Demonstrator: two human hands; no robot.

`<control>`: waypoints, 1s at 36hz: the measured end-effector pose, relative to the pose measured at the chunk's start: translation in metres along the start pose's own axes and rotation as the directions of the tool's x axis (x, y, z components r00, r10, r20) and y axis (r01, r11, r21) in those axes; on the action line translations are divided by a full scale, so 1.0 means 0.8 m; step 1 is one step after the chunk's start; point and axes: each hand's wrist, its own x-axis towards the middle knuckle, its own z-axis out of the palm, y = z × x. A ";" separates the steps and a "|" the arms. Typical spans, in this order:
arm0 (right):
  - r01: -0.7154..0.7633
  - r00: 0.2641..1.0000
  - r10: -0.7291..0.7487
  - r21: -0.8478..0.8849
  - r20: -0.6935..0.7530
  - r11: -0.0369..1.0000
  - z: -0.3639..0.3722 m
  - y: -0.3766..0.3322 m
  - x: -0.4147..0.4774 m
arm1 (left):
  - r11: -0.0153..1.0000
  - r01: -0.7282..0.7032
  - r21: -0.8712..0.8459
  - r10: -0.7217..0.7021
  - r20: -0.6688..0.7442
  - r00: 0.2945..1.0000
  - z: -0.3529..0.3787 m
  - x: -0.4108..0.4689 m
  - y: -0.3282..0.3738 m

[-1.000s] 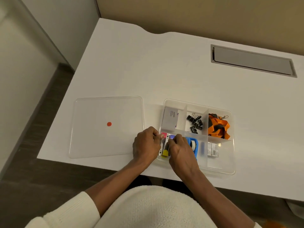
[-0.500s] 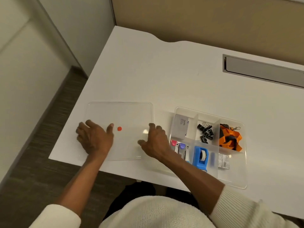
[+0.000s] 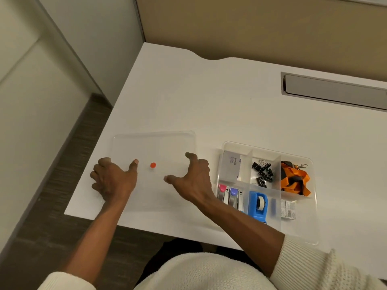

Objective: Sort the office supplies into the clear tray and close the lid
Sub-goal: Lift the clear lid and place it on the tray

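The clear lid, marked with a red dot, lies flat on the white desk to the left of the clear tray. My left hand grips the lid's left edge, thumb on top. My right hand is spread over the lid's right edge, thumb and forefinger apart. The tray's compartments hold a white card box, black binder clips, an orange lanyard, two staplers, a blue tape dispenser and small staple boxes.
A grey cable slot is set into the desk at the far right. The desk's left edge and front edge run close to the lid, with dark floor beyond. A beige partition stands behind the desk.
Both hands left the staplers in the tray and moved left to the lid, one at each side edge. The view has also shifted, so everything sits further right.
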 end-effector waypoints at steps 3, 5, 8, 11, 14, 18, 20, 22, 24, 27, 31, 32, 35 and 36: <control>0.078 0.995 -0.077 0.027 -0.062 0.997 -0.023 -0.010 -0.016 | 0.999 -0.028 -0.043 0.027 -0.031 0.999 -0.011 -0.008 0.021; 0.122 0.985 -0.120 0.013 -0.122 0.992 -0.043 -0.008 -0.027 | 0.994 -0.067 -0.083 0.063 -0.052 0.997 -0.016 -0.019 0.040; 0.135 0.969 -0.136 -0.020 -0.209 0.991 -0.077 0.010 -0.039 | 0.982 -0.138 -0.129 0.132 -0.050 0.990 -0.015 -0.043 0.070; 0.095 0.952 -0.103 -0.044 -0.287 0.995 -0.113 0.045 -0.047 | 0.967 -0.204 -0.155 0.207 0.004 0.978 -0.003 -0.076 0.096; 0.037 0.935 -0.048 -0.038 -0.353 0.999 -0.146 0.087 -0.057 | 0.944 -0.288 -0.159 0.299 0.049 0.953 0.014 -0.113 0.118; -0.019 0.898 0.009 -0.019 -0.439 1.000 -0.181 0.140 -0.077 | 0.897 -0.405 -0.177 0.427 0.108 0.898 0.041 -0.164 0.131; -0.060 0.873 0.052 -0.002 -0.484 0.998 -0.193 0.165 -0.087 | 0.872 -0.452 -0.187 0.479 0.141 0.866 0.053 -0.188 0.134; -0.115 0.850 0.113 0.028 -0.514 0.993 -0.202 0.189 -0.097 | 0.857 -0.477 -0.196 0.510 0.178 0.842 0.064 -0.208 0.136; -0.150 0.829 0.149 0.043 -0.539 0.988 -0.208 0.210 -0.105 | 0.844 -0.497 -0.203 0.533 0.209 0.820 0.073 -0.224 0.138; -0.160 0.801 0.148 0.031 -0.580 0.987 -0.213 0.239 -0.116 | 0.814 -0.539 -0.216 0.579 0.233 0.781 0.086 -0.244 0.137; -0.200 0.792 0.156 -0.008 -0.591 0.980 -0.213 0.270 -0.116 | 0.775 -0.602 -0.193 0.632 0.259 0.731 0.102 -0.264 0.134; -0.202 0.800 0.153 -0.019 -0.581 0.979 -0.212 0.276 -0.114 | 0.765 -0.622 -0.166 0.643 0.263 0.720 0.106 -0.267 0.133; -0.192 0.833 0.121 -0.076 -0.539 0.978 -0.209 0.286 -0.110 | 0.749 -0.654 -0.105 0.655 0.263 0.708 0.115 -0.268 0.132; -0.189 0.844 0.103 -0.113 -0.527 0.975 -0.209 0.288 -0.108 | 0.749 -0.656 -0.096 0.654 0.267 0.708 0.117 -0.268 0.131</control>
